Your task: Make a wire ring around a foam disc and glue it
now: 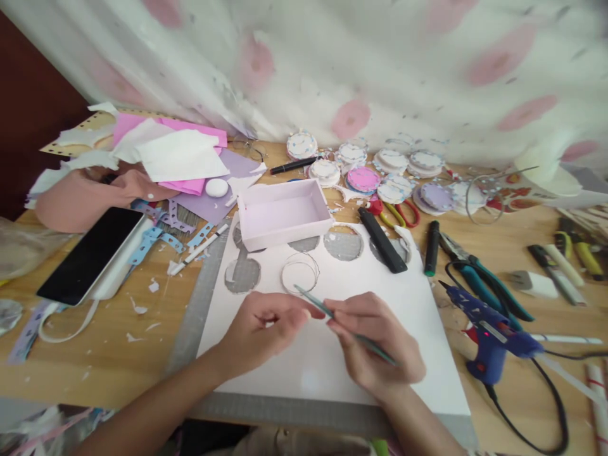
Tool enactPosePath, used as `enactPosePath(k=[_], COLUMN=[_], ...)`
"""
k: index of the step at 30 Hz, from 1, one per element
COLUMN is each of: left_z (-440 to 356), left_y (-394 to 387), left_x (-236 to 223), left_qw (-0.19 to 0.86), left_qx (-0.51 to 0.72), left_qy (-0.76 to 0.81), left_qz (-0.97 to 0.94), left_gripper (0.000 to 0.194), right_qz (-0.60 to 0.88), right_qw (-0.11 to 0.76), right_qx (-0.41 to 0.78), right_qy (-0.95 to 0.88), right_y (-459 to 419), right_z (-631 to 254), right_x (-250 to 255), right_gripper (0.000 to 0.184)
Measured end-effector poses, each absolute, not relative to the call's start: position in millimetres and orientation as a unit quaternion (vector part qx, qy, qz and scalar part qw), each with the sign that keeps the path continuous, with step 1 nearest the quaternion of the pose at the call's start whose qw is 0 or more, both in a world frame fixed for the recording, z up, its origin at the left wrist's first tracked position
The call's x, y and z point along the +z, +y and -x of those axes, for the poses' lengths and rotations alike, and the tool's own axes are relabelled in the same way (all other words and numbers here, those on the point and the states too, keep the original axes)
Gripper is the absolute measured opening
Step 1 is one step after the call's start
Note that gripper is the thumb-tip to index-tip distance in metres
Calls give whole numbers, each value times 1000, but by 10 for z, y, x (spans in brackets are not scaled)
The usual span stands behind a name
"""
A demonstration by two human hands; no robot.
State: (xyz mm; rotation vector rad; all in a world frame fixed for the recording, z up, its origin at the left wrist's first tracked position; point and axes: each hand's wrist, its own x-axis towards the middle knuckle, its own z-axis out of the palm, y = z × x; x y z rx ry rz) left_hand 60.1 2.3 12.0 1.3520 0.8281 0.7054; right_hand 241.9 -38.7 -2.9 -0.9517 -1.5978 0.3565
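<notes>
My right hand [375, 345] pinches a thin green stick [313, 300] whose tip points up-left toward a loop of thin wire [299, 273]. My left hand [266, 326] is curled beside it, fingertips pressed together near the stick; whatever they hold is too small to make out. Both hands rest over a white sheet [327, 361] with round holes cut out, lying on a grey cutting mat [199, 316]. A pale lilac open box [284, 212] stands just behind the wire loop.
A blue glue gun [489, 335] with its cable lies at the right, with pliers [479, 278], markers and red-handled scissors [399, 212]. Decorated paper discs [363, 179] line the back. At the left lie a phone [92, 253], paper scraps and pink sheets [171, 155].
</notes>
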Motion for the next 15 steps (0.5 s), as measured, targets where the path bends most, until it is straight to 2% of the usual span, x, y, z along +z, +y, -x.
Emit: enactPosePath(k=[3,6,8,11,14,15], left_z=[-653,-645,-601,-499,-393,-364], left_y=[-127,-257,-315,-344,-318,-302], left_x=[106,58,30,26,45,49], left_qw=[668,667,663,655,644,640], left_qx=[318,332,326,298,281,280], left_qy=[389,428,449,463,460,456], left_qz=[-549,-512,-502,-517,-544,-551], left_gripper=[51,51,46,41,42,41], right_qz=[356,327,336,435,595,648], right_qw=[496,431,403,400,440,456], right_qx=[75,40,49,43,-69,-103], right_qy=[-789,-840,-850,-806,-669,-601], right_y=[-485,-593,-695,-922,-1175,-1244], right_z=[-2388,-2350,-2357,-2506,-2846,-2984], right_x=[-16,-17,-54,-205,-401,-452], right_gripper=[34,27,29,33,13,18])
